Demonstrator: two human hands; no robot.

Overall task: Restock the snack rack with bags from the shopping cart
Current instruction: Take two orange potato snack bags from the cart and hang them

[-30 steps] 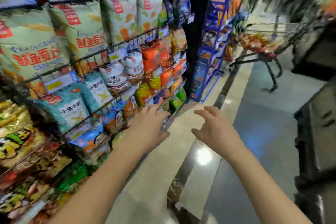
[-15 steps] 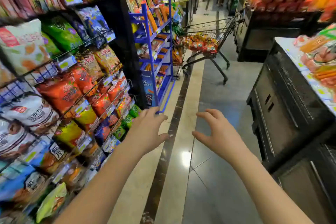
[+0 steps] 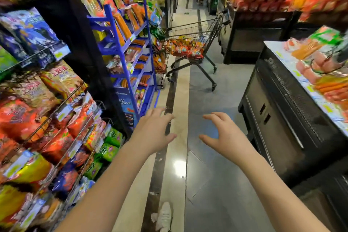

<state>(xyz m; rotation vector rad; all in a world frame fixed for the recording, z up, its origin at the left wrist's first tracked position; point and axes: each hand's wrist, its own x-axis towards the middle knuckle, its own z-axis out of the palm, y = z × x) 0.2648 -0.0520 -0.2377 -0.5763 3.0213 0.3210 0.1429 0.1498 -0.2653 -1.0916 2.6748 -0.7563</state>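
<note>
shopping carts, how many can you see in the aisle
1. The shopping cart stands ahead down the aisle beside the blue rack, loaded with snack bags. Others may be hidden behind displays.

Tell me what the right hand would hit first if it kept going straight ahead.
Probably nothing close: the right hand points down the open aisle, and the cart stands farther on, slightly left of its line. Depth is unclear.

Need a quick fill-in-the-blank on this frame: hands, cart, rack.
1. Both hands, left and right, hold ____.
2. The cart carries ____ bags.
3. The blue rack stands to the cart's ____.
4. The cart is ____ the hands' reach.

Answers: nothing; orange-red; left; beyond
</note>
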